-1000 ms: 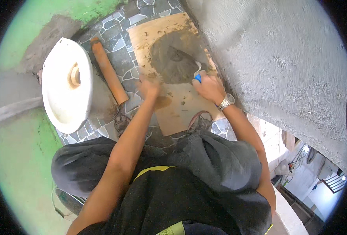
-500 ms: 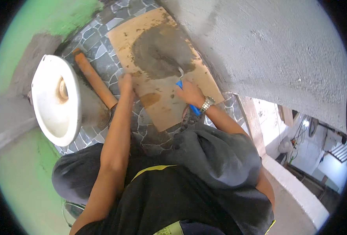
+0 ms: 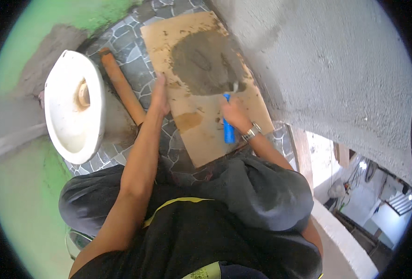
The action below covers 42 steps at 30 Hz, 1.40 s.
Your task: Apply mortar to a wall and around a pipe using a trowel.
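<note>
My right hand (image 3: 235, 113), with a metal watch at its wrist, is closed round the blue handle of a trowel (image 3: 229, 134). Its shiny neck shows past my fingers, at the near right edge of a wet grey mortar patch (image 3: 201, 58); the blade is hard to make out. That mortar is spread over the far part of a tan board (image 3: 210, 139) lying on the floor. Along the board's left edge rests my left hand (image 3: 160, 95), fingers stretched forward; part of it is hidden from view.
A white toilet bowl (image 3: 52, 125) stands at the left, with an orange pipe (image 3: 123, 88) lying beside it on the stone-patterned floor (image 3: 130, 49). A rough grey wall (image 3: 327, 69) borders the board on the right. Beyond a sill (image 3: 338, 237) is a cluttered lower area.
The trowel handle has turned to point more straight toward me, its neck now at the mortar's near edge. My left hand's fingers have straightened along the board. The view has shifted slightly.
</note>
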Available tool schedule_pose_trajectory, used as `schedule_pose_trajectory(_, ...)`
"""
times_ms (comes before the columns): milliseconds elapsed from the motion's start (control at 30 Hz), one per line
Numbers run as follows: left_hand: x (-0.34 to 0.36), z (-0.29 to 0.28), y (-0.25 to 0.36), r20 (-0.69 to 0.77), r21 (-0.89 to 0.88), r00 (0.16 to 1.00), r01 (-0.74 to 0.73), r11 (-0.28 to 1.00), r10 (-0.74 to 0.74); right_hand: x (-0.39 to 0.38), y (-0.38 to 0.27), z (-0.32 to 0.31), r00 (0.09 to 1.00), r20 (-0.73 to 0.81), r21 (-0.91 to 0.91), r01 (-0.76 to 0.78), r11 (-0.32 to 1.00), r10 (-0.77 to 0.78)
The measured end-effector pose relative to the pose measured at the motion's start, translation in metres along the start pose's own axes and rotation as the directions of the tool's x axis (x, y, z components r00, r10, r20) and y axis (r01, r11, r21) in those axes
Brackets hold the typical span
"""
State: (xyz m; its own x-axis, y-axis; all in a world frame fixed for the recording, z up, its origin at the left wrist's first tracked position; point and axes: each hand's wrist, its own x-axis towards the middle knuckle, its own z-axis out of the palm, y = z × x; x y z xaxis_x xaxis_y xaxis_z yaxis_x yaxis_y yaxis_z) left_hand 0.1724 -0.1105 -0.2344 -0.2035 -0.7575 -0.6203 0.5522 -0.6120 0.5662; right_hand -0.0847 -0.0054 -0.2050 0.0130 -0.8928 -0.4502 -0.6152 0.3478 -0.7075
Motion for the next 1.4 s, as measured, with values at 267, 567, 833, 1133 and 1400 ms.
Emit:
schedule_pose_trajectory(267,-0.024,0.018,0.025,-0.105,0.153,0.959,-0.248,0.957,0.265,0.019,-0.087,-0.054,0.996,0.017,0.047,0.086,0.995,-0.087)
schedule_pose_trajectory(567,-0.060,0.073,0.111,-0.046,0.250,0.887,-0.435,0.865,0.460,-0.007,-0.077,-0.094,0.865,-0.303,-0.167,0.365,0.916,-0.400)
schedule_pose_trajectory(833,-0.092,0.105,0.125,-0.132,0.158,0.862,-0.470,0.869,0.490,-0.020,-0.035,-0.070,0.945,-0.294,-0.178,0.095,0.979,-0.145)
schedule_pose_trajectory(1133,-0.126,0.143,0.123,-0.113,0.204,0.714,-0.664,0.719,0.691,-0.024,-0.098,-0.029,0.953,-0.204,-0.151,0.193,0.969,-0.222)
schedule_pose_trajectory(1400,-0.138,0.158,0.137,0.128,0.478,0.528,-0.775,0.414,0.840,0.008,-0.146,-0.061,0.913,-0.160,0.017,0.384,0.923,-0.376)
